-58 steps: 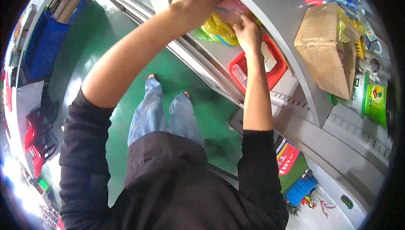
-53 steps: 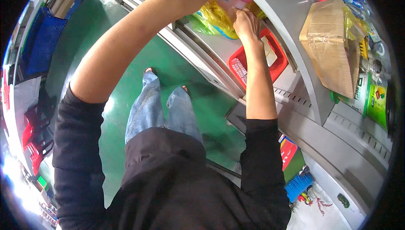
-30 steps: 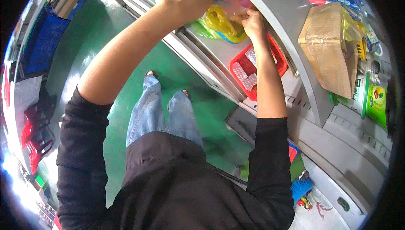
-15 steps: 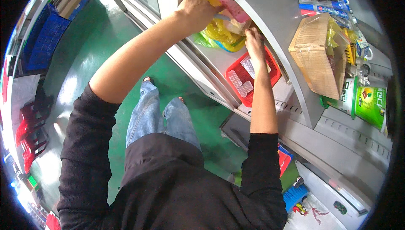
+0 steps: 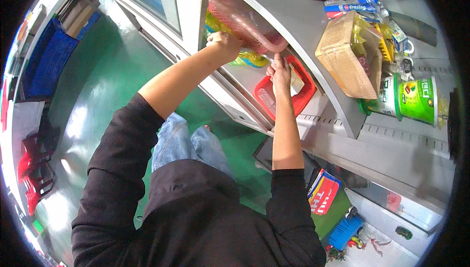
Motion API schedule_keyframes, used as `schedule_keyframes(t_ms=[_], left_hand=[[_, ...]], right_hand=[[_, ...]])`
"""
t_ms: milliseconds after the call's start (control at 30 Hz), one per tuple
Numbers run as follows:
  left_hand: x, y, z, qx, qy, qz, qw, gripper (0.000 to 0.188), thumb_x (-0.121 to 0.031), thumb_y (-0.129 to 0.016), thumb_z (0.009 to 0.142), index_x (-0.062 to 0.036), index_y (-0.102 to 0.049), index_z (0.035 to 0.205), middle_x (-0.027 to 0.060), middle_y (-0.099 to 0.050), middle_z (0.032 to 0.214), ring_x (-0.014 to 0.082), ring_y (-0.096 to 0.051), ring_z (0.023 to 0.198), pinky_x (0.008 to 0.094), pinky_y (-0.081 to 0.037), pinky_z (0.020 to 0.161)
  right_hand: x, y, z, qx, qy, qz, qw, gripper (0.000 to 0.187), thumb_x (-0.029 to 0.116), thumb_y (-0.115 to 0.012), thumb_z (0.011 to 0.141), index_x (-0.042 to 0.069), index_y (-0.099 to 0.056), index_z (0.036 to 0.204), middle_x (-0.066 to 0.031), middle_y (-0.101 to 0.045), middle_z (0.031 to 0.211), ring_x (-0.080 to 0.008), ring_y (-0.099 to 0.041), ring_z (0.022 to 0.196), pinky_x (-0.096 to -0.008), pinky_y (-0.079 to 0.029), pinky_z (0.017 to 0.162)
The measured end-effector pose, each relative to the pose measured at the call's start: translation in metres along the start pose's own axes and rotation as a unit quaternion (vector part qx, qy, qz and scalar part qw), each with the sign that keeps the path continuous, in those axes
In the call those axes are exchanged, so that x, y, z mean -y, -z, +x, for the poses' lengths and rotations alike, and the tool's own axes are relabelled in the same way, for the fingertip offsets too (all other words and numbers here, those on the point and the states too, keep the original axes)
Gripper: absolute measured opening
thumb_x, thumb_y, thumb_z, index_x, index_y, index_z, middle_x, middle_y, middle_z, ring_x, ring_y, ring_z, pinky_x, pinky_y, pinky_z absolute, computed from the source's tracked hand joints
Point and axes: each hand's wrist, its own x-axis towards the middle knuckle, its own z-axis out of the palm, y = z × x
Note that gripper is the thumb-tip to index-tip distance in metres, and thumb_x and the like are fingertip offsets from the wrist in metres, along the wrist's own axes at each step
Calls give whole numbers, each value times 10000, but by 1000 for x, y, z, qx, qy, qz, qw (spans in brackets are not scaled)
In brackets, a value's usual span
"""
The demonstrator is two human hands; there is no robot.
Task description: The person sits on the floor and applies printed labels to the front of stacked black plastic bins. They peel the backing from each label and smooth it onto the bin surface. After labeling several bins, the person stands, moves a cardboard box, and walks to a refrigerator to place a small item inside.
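Observation:
My left hand (image 5: 225, 46) is closed at the left edge of a pink perforated basket (image 5: 242, 20), beside a yellow plastic bag (image 5: 211, 24). What its fingers grip is hidden under the basket. My right hand (image 5: 281, 74) is closed too, its thumb up against the basket's near right corner. Something pale and see-through shows between the two hands, too small to name. The pink basket lies tilted under a grey shelf. Below my right hand stands a red basket (image 5: 306, 99) with pale, dotted packs and a whitish card inside.
On the grey shelf (image 5: 289, 20) sit an open cardboard box (image 5: 338, 54), green-labelled tubs (image 5: 416, 101) and markers (image 5: 350, 8). A white door frame (image 5: 188, 37) borders the cabinet at left. Lower right are a red and blue pack (image 5: 325, 193) and a blue object (image 5: 345, 232).
The pink basket has come lower and further out, showing more of its inside and covering more of the yellow bag. My right hand has moved down and left; my left hand moved lower.

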Motion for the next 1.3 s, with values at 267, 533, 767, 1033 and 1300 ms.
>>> schedule_keyframes(t_ms=[267,533,767,1033,1300], left_hand=[[-4,17,20,105,46,-10,993,402,-185,-668,767,-105,-629,1159,103,-612,1182,332,-612,1015,544,-504,751],[1,10,27,96,15,19,995,414,-176,-673,762,-106,-623,1166,100,-627,1154,296,-608,1040,511,-511,769],[25,52,-56,-105,-218,-42,969,495,-157,-633,731,-158,-587,1224,154,-648,1080,269,-624,1010,397,-493,871],[49,65,-221,6,-442,-390,808,774,-260,-715,725,-92,-361,1392,154,-649,1082,297,-633,960,376,-480,853],[164,33,-298,34,-96,-546,832,562,-119,-723,727,-52,-499,1238,92,-629,1009,151,-602,898,300,-478,804]], right_hand=[[18,19,-74,10,82,-126,989,287,218,-524,937,63,-430,715,13,-380,583,-77,-338,490,-266,-291,456],[40,60,-195,-47,90,-176,979,258,153,-556,903,71,-421,698,40,-388,620,-47,-325,557,-231,-265,500],[93,62,-261,-146,117,-287,940,235,162,-537,913,41,-454,729,24,-386,613,-59,-351,563,-242,-285,505],[106,-85,-225,109,269,-462,838,118,147,-586,849,34,-556,828,-171,-590,757,-376,-591,692,-436,-455,573],[97,-253,-173,268,352,-379,813,141,151,-558,874,27,-533,812,-150,-554,729,-351,-580,691,-419,-459,604]])
